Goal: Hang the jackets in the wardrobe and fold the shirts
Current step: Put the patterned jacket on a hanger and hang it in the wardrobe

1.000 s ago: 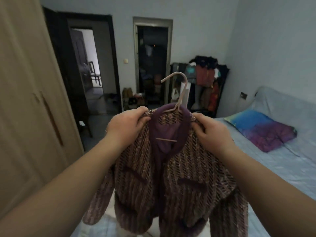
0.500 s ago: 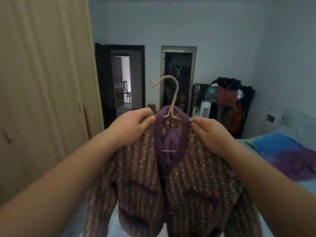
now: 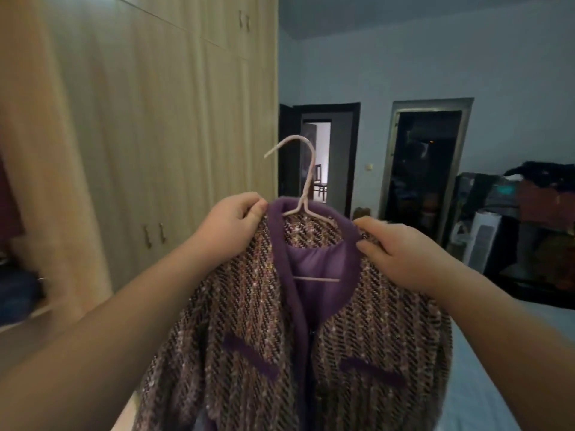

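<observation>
Left hand (image 3: 231, 227) and right hand (image 3: 401, 253) grip the jacket (image 3: 264, 306) shoulders on a hanger (image 3: 306, 178); wardrobe (image 3: 149, 119) stands left.

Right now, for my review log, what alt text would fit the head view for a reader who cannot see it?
A person's left hand and right hand hold a purple-trimmed tweed jacket by its shoulders on a pale hanger, hook upward. A tall light-wood wardrobe stands to the left.

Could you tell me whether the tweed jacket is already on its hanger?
It is on: the hanger hook rises above the tweed jacket collar, and its bar crosses the neck opening.
</observation>
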The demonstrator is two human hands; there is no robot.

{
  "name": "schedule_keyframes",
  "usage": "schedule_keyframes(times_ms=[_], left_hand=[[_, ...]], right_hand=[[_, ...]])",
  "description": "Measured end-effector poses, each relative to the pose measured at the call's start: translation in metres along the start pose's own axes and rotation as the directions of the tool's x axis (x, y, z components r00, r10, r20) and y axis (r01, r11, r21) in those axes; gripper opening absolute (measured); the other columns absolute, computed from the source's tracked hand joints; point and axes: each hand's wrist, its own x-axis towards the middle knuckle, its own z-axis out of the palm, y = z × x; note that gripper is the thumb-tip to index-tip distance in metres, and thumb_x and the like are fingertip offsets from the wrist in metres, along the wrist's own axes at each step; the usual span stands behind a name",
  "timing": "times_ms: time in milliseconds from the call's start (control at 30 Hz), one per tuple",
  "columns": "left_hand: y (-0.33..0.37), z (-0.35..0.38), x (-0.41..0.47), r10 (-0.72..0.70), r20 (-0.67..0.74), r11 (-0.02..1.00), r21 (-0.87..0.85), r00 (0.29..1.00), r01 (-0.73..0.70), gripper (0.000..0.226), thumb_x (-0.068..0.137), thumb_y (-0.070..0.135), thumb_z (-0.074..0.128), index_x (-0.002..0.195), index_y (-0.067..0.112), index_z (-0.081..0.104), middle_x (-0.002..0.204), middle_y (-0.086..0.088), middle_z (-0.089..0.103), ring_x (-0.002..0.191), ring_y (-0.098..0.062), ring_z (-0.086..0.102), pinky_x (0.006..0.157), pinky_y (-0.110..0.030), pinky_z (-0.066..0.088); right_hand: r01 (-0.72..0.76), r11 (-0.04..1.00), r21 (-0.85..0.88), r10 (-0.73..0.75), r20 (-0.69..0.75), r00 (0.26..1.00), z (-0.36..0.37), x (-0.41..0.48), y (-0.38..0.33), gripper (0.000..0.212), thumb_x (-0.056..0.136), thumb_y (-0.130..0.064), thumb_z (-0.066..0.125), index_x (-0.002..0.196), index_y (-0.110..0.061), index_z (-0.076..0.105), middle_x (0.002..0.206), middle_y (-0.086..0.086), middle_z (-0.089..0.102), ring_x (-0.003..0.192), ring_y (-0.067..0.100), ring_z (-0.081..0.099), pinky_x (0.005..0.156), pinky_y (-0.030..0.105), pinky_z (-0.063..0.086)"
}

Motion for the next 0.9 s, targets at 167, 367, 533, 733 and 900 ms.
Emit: schedule_keyframes(times_ms=[167,367,533,733,900], left_hand=[[-0.030,-0.067,-0.032,-0.038,-0.030,0.995,0.087,0.999,0.041,0.031,0.100,0.034,0.046,0.069,0.032,0.049,0.066,0.015,0.054,0.065,0.002,0.049,0.062,-0.031,0.032],[-0.084,-0.164,-0.084,-0.151,-0.130,0.936,0.301,0.980,0.184,0.032,0.094,0.051,0.037,0.068,0.036,0.047,0.063,0.015,0.054,0.064,-0.002,0.052,0.056,-0.030,0.037],[-0.133,-0.264,-0.127,-0.211,0.011,0.892,0.410,0.977,0.188,0.028,0.082,0.080,0.039,0.096,0.059,0.053,0.086,0.028,0.065,0.082,0.005,0.061,0.070,-0.030,0.048],[-0.186,-0.359,-0.176,-0.272,0.093,0.855,0.481,0.958,0.195,0.050,0.076,0.075,0.055,0.124,0.061,0.047,0.111,0.041,0.061,0.104,0.019,0.055,0.087,-0.013,0.048],[-0.221,-0.429,-0.219,-0.375,0.074,0.852,0.421,0.924,0.312,0.039,0.085,0.059,0.061,0.124,0.054,0.057,0.115,0.036,0.064,0.113,0.010,0.058,0.101,-0.033,0.049]], right_hand=[[0.173,0.984,0.030,-0.174,0.045,0.984,0.030,0.051,-0.070,0.006,0.099,-0.045,0.044,0.103,-0.048,0.041,0.085,-0.024,0.058,0.081,0.007,0.061,0.070,0.034,0.051],[0.260,0.941,0.216,-0.286,0.101,0.953,0.078,0.105,-0.172,0.013,0.101,-0.042,0.045,0.089,-0.041,0.049,0.082,-0.016,0.063,0.076,0.003,0.060,0.069,0.034,0.050],[0.255,0.872,0.417,-0.321,0.095,0.942,0.123,0.150,-0.246,0.016,0.101,-0.035,0.049,0.092,-0.035,0.062,0.089,-0.017,0.068,0.082,-0.005,0.060,0.079,0.028,0.050],[0.396,0.824,0.404,-0.473,0.106,0.875,0.177,0.174,-0.348,0.011,0.095,-0.052,0.044,0.102,-0.048,0.052,0.092,-0.026,0.066,0.085,-0.007,0.060,0.077,0.019,0.050],[0.539,0.810,0.230,-0.570,0.091,0.817,0.219,0.182,-0.421,0.035,0.084,-0.072,0.037,0.102,-0.043,0.043,0.077,-0.016,0.063,0.067,-0.001,0.060,0.057,0.028,0.048]])
